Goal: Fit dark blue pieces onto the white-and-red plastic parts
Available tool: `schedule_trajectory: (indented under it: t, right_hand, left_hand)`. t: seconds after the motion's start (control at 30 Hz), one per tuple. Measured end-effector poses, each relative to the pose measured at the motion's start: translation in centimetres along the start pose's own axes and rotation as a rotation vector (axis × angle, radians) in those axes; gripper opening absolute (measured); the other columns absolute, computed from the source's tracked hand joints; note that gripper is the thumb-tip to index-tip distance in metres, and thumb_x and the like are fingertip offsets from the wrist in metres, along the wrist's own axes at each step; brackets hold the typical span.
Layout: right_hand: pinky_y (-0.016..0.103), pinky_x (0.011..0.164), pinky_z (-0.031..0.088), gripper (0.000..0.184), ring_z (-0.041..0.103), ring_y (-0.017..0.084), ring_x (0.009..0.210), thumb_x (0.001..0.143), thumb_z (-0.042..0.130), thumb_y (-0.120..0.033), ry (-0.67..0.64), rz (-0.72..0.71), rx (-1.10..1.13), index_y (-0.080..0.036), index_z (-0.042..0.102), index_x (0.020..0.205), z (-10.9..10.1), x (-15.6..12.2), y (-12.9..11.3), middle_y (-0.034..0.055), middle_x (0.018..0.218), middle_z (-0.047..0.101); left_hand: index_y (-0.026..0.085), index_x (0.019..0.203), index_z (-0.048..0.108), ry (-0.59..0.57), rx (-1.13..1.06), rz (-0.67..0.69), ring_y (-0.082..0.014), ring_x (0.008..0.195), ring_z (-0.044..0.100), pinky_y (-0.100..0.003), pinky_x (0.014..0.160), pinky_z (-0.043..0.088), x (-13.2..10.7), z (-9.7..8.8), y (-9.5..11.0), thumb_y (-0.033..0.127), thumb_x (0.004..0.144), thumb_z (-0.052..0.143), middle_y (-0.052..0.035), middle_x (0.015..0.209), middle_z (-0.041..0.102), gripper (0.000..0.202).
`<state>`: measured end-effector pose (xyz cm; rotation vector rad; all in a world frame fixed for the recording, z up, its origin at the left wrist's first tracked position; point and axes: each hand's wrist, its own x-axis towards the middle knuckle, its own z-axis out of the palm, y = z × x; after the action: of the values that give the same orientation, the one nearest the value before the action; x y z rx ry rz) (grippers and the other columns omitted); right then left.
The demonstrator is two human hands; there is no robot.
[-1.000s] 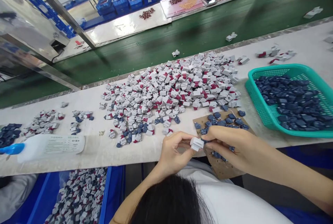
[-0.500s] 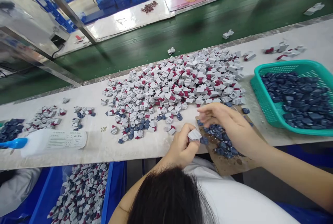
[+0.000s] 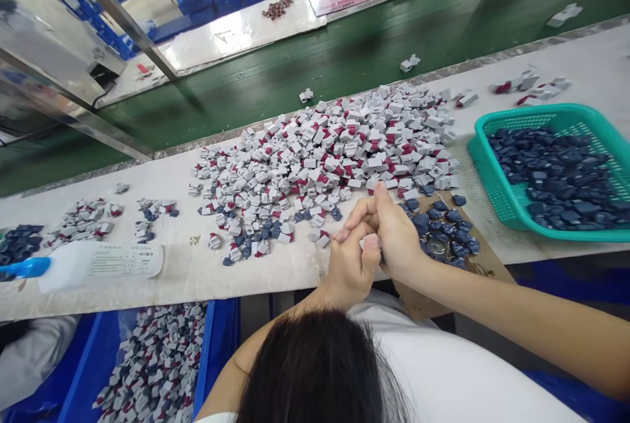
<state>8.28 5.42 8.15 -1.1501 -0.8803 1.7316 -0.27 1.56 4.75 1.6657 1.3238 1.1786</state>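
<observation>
Pressing together at the table's near edge, well left of the teal basket: left hand and right hand, fingers curled narrow and clasped against each other around one small white piece. Only a sliver of the piece shows between the thumbs, and whether a dark-blue part is also in the grip cannot be told. Item: the basket, filled with dark-blue parts. Item: cardboard sheet, just beside the basket's near left corner and overhanging the table edge, bearing loose dark-blue pieces that lie touching the right hand's outer side. Item: large pile of white-and-red pieces, left of the basket and farther from the person than the hands. Item: white bottle with a blue cap, lying on its side far left of the basket. Item: blue bin, below the table and far left of the basket, holding mixed white, red and blue pieces. Handling note, as a judgement: the squeeze probably goes best with the piece held square between the thumbs and the pressure straight rather than skewed. Keeping the hands over the cardboard would catch a slipped part.
</observation>
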Motion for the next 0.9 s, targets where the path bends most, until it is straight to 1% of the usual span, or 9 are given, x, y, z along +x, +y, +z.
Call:
schedule_trajectory:
  t: [0.17,0.27,0.4,0.43,0.5,0.6,0.73,0.8,0.9]
  right_hand:
    - [0.027,0.052,0.05,0.069,0.06,0.017,0.052,0.066,0.053,-0.088,0.056,-0.069,0.179,-0.02,0.056,0.053,0.9,0.3,0.5,0.0037,0.049,0.059]
    - [0.028,0.051,0.049,0.07,0.06,0.018,0.053,0.065,0.053,-0.088,-0.039,-0.011,0.274,-0.02,0.058,0.055,0.8,0.8,-0.6,0.0043,0.051,0.059]
    - [0.025,0.052,0.047,0.069,0.059,0.016,0.054,0.068,0.053,-0.085,-0.2,0.101,0.301,-0.017,0.065,0.059,-0.4,1.3,-2.6,0.0047,0.053,0.06]
    - [0.024,0.053,0.048,0.069,0.059,0.015,0.056,0.07,0.053,-0.084,-0.205,0.12,0.299,-0.017,0.066,0.059,-0.7,1.3,-2.9,0.005,0.055,0.061]
    - [0.023,0.06,0.05,0.066,0.062,0.015,0.061,0.072,0.054,-0.081,-0.178,0.139,0.295,-0.017,0.067,0.062,-1.0,1.1,-3.3,0.006,0.062,0.065]
    - [0.027,0.072,0.053,0.063,0.066,0.018,0.074,0.071,0.056,-0.079,-0.157,0.143,0.266,-0.017,0.067,0.066,-0.9,0.5,-3.0,0.0075,0.072,0.07]
    - [0.031,0.068,0.054,0.067,0.068,0.022,0.071,0.059,0.06,-0.085,-0.201,0.144,0.204,-0.018,0.066,0.063,-0.5,0.0,-2.5,0.0091,0.068,0.07]
    - [0.031,0.063,0.055,0.069,0.067,0.022,0.064,0.058,0.059,-0.086,-0.144,0.079,0.192,-0.017,0.065,0.058,-0.3,-0.1,-2.5,0.0092,0.062,0.068]
    - [0.031,0.06,0.055,0.071,0.065,0.02,0.057,0.065,0.052,-0.087,-0.045,-0.085,0.146,-0.018,0.06,0.052,0.0,-0.2,-2.4,0.0085,0.055,0.064]
  left_hand:
    - [0.021,0.072,0.051,0.023,0.062,0.023,-0.0204,0.071,0.055,-0.033,0.068,0.043,0.7,-0.3,-0.4,0.056,0.096,0.022,-0.0063,0.07,0.059,0.051]
    - [0.021,0.069,0.048,0.03,0.014,0.012,-0.0186,0.068,0.054,-0.032,0.065,0.043,1.5,-0.7,0.1,0.054,0.096,0.025,-0.0049,0.068,0.056,0.049]
    - [0.02,0.07,0.05,-0.207,-0.21,-0.213,-0.0138,0.046,0.052,-0.027,0.047,0.04,2.3,-1.5,1.0,0.047,0.093,0.037,0.0,0.056,0.054,0.038]
    - [0.02,0.071,0.051,-0.261,-0.241,-0.257,-0.0127,0.041,0.05,-0.026,0.044,0.038,2.3,-1.7,1.2,0.045,0.091,0.04,0.0015,0.053,0.053,0.034]
    - [0.02,0.072,0.05,-0.286,-0.238,-0.267,-0.0118,0.037,0.049,-0.025,0.042,0.037,2.3,-1.9,1.4,0.041,0.09,0.042,0.0032,0.051,0.052,0.028]
    - [0.021,0.071,0.048,-0.219,-0.099,-0.094,-0.0123,0.041,0.049,-0.025,0.046,0.038,2.3,-1.6,1.5,0.035,0.091,0.038,0.0031,0.05,0.051,0.026]
    - [0.02,0.067,0.049,-0.034,0.143,0.227,-0.0156,0.057,0.054,-0.028,0.054,0.042,2.5,-0.7,1.3,0.029,0.093,0.033,-0.0023,0.06,0.057,0.031]
    - [0.02,0.068,0.05,0.078,0.18,0.324,-0.0152,0.059,0.055,-0.028,0.056,0.043,2.6,-0.2,1.2,0.028,0.095,0.03,-0.0029,0.062,0.059,0.035]
    - [0.02,0.067,0.051,0.191,0.201,0.413,-0.0142,0.057,0.055,-0.027,0.056,0.045,2.7,0.2,1.0,0.026,0.097,0.029,-0.0026,0.06,0.059,0.038]
